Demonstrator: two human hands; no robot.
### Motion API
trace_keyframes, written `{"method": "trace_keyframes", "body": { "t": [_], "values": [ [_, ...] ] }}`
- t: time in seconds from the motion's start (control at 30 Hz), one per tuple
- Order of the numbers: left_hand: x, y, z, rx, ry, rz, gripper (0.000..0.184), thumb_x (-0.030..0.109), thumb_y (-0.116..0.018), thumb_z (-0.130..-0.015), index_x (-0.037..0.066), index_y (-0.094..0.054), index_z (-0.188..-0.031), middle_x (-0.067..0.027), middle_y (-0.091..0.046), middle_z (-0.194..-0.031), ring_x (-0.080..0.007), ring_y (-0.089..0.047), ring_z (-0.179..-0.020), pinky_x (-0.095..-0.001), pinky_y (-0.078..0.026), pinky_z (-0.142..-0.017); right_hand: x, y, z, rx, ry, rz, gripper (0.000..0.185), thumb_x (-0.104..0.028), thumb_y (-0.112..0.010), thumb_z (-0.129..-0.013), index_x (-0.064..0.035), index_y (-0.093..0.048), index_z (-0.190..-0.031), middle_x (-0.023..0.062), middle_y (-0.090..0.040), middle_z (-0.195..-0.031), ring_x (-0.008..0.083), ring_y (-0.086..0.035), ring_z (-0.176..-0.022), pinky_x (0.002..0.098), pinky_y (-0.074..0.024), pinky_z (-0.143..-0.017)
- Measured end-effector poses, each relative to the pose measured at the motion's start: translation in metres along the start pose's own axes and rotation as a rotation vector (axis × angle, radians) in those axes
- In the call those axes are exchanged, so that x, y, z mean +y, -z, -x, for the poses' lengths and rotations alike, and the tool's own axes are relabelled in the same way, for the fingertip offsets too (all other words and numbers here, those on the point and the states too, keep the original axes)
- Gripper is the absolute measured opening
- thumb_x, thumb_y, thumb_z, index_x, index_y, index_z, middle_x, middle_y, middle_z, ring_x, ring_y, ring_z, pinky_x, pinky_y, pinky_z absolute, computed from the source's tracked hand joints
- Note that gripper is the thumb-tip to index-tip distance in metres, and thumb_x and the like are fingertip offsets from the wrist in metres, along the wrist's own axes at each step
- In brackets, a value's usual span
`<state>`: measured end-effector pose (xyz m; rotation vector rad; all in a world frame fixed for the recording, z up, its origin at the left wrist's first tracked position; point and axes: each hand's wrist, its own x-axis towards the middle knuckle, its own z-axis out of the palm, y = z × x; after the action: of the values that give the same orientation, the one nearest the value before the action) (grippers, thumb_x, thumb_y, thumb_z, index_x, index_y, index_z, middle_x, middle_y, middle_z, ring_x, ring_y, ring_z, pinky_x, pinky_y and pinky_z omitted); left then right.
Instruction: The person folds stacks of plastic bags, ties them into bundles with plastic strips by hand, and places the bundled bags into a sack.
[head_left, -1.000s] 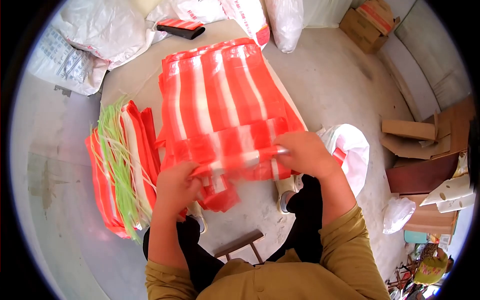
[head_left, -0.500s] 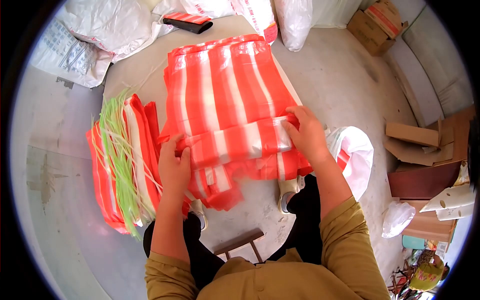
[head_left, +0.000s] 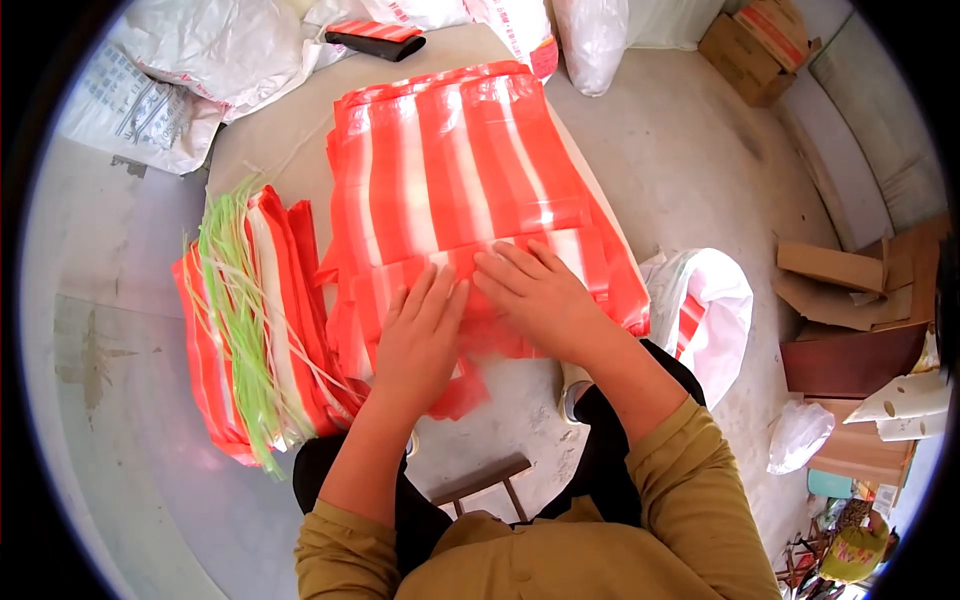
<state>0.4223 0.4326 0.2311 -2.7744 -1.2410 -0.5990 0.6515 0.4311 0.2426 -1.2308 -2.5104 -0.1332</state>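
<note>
A stack of red-and-white striped plastic bags (head_left: 440,170) lies on the table (head_left: 262,145) in front of me, its near edge folded back over itself. My left hand (head_left: 425,325) rests on the folded band with its fingers stretched out. Close beside it, my right hand (head_left: 540,300) lies flat on the same fold, fingers spread. Both palms face down on the plastic. Loose red plastic hangs below the fold, over the near edge. To the left is another bundle of striped bags (head_left: 295,300), with green and white plastic strips (head_left: 235,320) draped across it.
White sacks (head_left: 215,50) stand along the back, near a dark roll with striped plastic (head_left: 375,40). A white sack (head_left: 725,310) stands on the floor at right. Cardboard boxes (head_left: 750,55) sit farther off. A small stool (head_left: 485,485) is between my legs. Another person (head_left: 855,550) appears bottom right.
My hands have left the two ends of the fold and come together at its middle, fingers now flattened. The folded band lies flatter against the stack.
</note>
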Motion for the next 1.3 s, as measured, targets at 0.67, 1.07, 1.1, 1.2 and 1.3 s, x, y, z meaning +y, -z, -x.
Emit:
{"method": "trace_keyframes", "body": {
  "t": [0.67, 1.07, 1.1, 1.2, 1.3],
  "values": [
    [-0.009, -0.002, -0.018, 0.045, 0.105, -0.047, 0.045, 0.005, -0.058, -0.090, 0.004, -0.061, -0.135, -0.0140, -0.064, -0.140, -0.0323, -0.059, -0.132, -0.0464, -0.047, -0.108, -0.002, 0.010, -0.012, -0.018, -0.146, -0.069, 0.058, -0.007, -0.072, -0.078, -0.0084, -0.059, -0.135, 0.0090, -0.062, -0.140, 0.0299, -0.059, -0.130, 0.0412, -0.0489, -0.107],
    [-0.001, -0.004, -0.021, 0.214, 0.140, 0.033, 0.036, 0.003, -0.062, -0.084, 0.005, -0.068, -0.120, -0.0126, -0.072, -0.120, -0.0328, -0.072, -0.103, -0.0428, -0.057, -0.085, -0.003, 0.026, -0.010, -0.083, -0.221, -0.075, 0.045, 0.000, -0.069, -0.075, -0.0065, -0.065, -0.120, 0.0095, -0.071, -0.123, 0.0317, -0.068, -0.114, 0.0440, -0.0544, -0.094],
    [-0.002, 0.000, -0.020, 0.204, 0.172, 0.068, 0.036, 0.003, -0.064, -0.083, 0.005, -0.069, -0.118, -0.0128, -0.073, -0.118, -0.0328, -0.072, -0.098, -0.0420, -0.058, -0.083, 0.003, 0.029, -0.008, -0.046, -0.278, -0.030, 0.047, -0.001, -0.071, -0.075, -0.0061, -0.066, -0.121, 0.0120, -0.070, -0.124, 0.0333, -0.067, -0.115, 0.0443, -0.0543, -0.095],
    [-0.002, 0.026, -0.012, 0.162, 0.346, 0.213, 0.033, 0.003, -0.066, -0.084, 0.005, -0.070, -0.117, -0.0123, -0.074, -0.113, -0.0293, -0.073, -0.091, -0.0385, -0.058, -0.078, 0.022, 0.048, -0.007, 0.345, -0.256, 0.063, 0.056, -0.001, -0.074, -0.077, -0.0050, -0.060, -0.131, 0.0155, -0.067, -0.128, 0.0337, -0.065, -0.116, 0.0442, -0.0515, -0.099],
    [-0.010, 0.072, -0.008, 0.063, 0.706, 0.588, 0.033, 0.005, -0.067, -0.091, 0.004, -0.068, -0.123, -0.0119, -0.075, -0.107, -0.0242, -0.073, -0.095, -0.0363, -0.057, -0.079, 0.013, 0.054, -0.018, 0.774, -0.400, -0.231, 0.051, -0.002, -0.072, -0.087, -0.0032, -0.058, -0.136, 0.0151, -0.066, -0.131, 0.0310, -0.063, -0.116, 0.0422, -0.0493, -0.101]
  ]
}}
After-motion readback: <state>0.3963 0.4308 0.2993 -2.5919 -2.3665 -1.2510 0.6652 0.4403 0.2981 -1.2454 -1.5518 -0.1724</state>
